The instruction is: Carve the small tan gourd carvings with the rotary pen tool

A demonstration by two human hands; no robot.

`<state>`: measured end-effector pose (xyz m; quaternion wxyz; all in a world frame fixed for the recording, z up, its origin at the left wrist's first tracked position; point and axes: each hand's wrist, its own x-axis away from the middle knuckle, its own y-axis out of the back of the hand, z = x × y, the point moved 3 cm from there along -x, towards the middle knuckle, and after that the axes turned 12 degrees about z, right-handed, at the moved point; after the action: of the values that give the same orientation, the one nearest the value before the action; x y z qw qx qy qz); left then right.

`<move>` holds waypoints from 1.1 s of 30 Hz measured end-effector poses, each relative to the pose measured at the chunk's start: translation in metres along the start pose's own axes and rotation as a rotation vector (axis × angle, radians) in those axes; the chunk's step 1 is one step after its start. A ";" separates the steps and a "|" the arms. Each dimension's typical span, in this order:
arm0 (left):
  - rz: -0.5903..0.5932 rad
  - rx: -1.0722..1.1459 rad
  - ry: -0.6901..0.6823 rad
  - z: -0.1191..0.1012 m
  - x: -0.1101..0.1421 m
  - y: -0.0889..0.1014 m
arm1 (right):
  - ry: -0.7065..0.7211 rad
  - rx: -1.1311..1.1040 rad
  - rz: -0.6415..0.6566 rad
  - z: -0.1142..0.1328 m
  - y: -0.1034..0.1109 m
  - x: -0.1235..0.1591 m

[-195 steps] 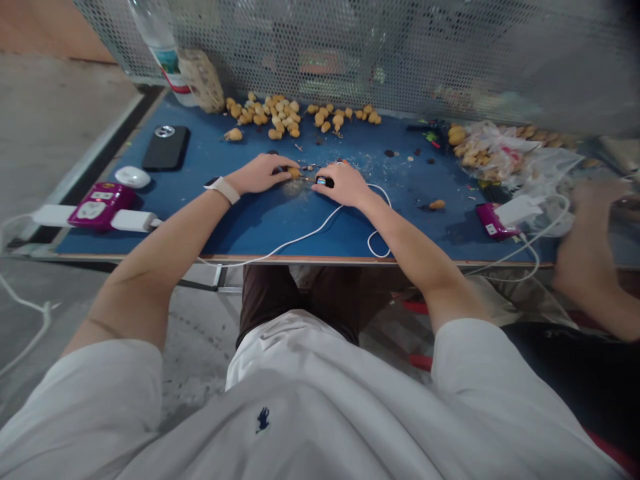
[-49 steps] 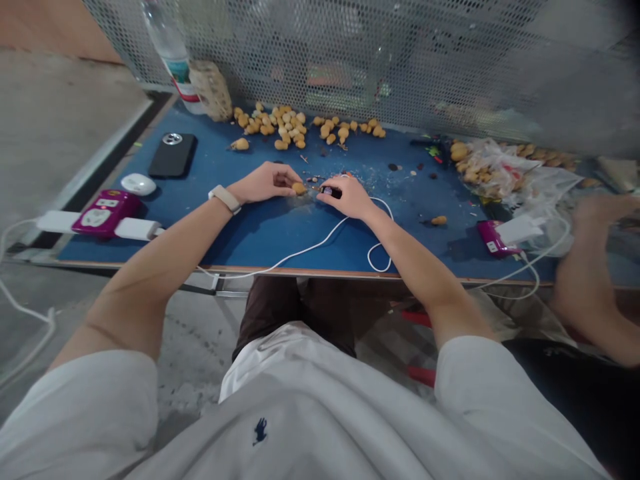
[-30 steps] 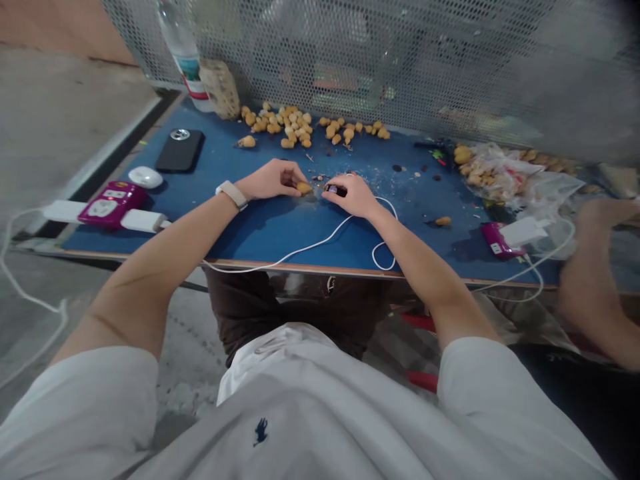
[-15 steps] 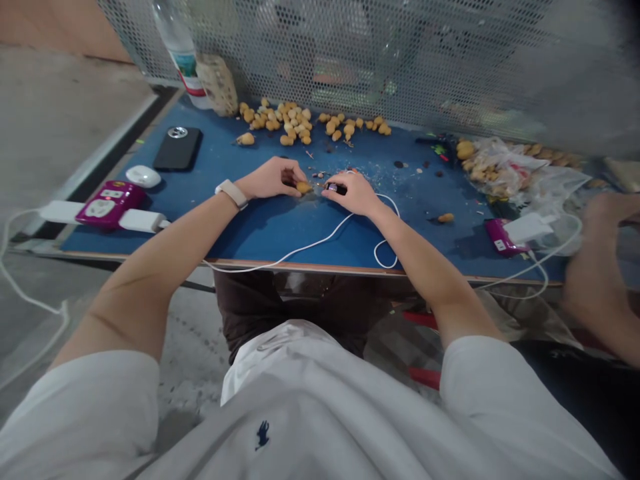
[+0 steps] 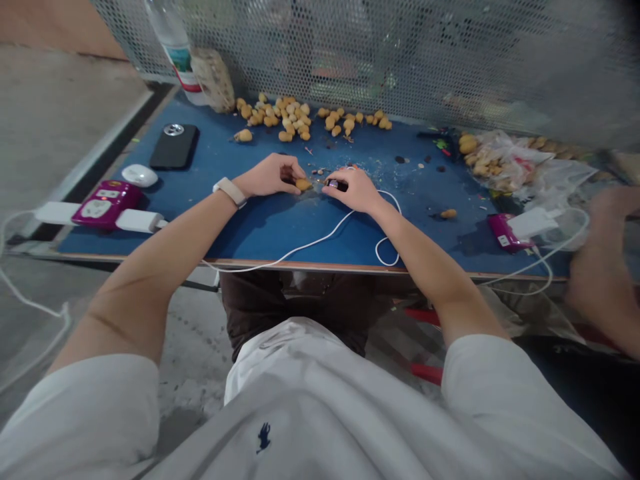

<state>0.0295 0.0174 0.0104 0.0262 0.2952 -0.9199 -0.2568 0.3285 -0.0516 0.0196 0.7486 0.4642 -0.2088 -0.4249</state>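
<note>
My left hand (image 5: 267, 177) rests on the blue table (image 5: 280, 223) and pinches a small tan gourd-shaped piece (image 5: 303, 184) between its fingertips. My right hand (image 5: 353, 189) is closed round a small dark corded tool (image 5: 334, 184), whose tip points at the piece. A white cord (image 5: 320, 239) runs from that tool back over the table's front edge. Fine pale dust lies on the table under both hands.
A pile of tan pieces (image 5: 285, 117) lies at the back by a mesh screen (image 5: 400, 53). A phone (image 5: 173, 137), white case (image 5: 139, 175) and purple power strip (image 5: 100, 207) are left. A bottle (image 5: 175, 53), plastic bags (image 5: 510, 163), another purple socket (image 5: 505, 230) and another person's arm (image 5: 600, 267) are around.
My hands have kept their grips on the piece and the tool in the same spot. The view has shifted slightly. The other person's arm at the right has moved a little.
</note>
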 end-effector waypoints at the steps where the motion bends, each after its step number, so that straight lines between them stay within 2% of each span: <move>1: 0.005 -0.003 0.002 0.000 0.000 0.000 | 0.000 0.000 -0.001 0.000 0.000 0.000; 11: 0.003 -0.007 0.012 -0.001 0.001 -0.001 | 0.002 0.012 0.006 -0.005 -0.002 -0.002; 26: 0.005 0.010 0.009 0.001 0.002 0.001 | 0.008 0.004 0.000 -0.001 0.000 -0.002; 30: 0.018 -0.013 0.004 -0.001 0.002 0.000 | -0.018 -0.018 -0.004 -0.001 0.000 -0.001; 33: 0.035 -0.045 0.016 -0.003 0.002 -0.001 | -0.062 -0.080 -0.054 -0.001 0.002 0.000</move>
<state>0.0288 0.0140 0.0117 0.0446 0.2806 -0.9187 -0.2744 0.3301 -0.0511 0.0206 0.7481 0.4257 -0.2022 -0.4671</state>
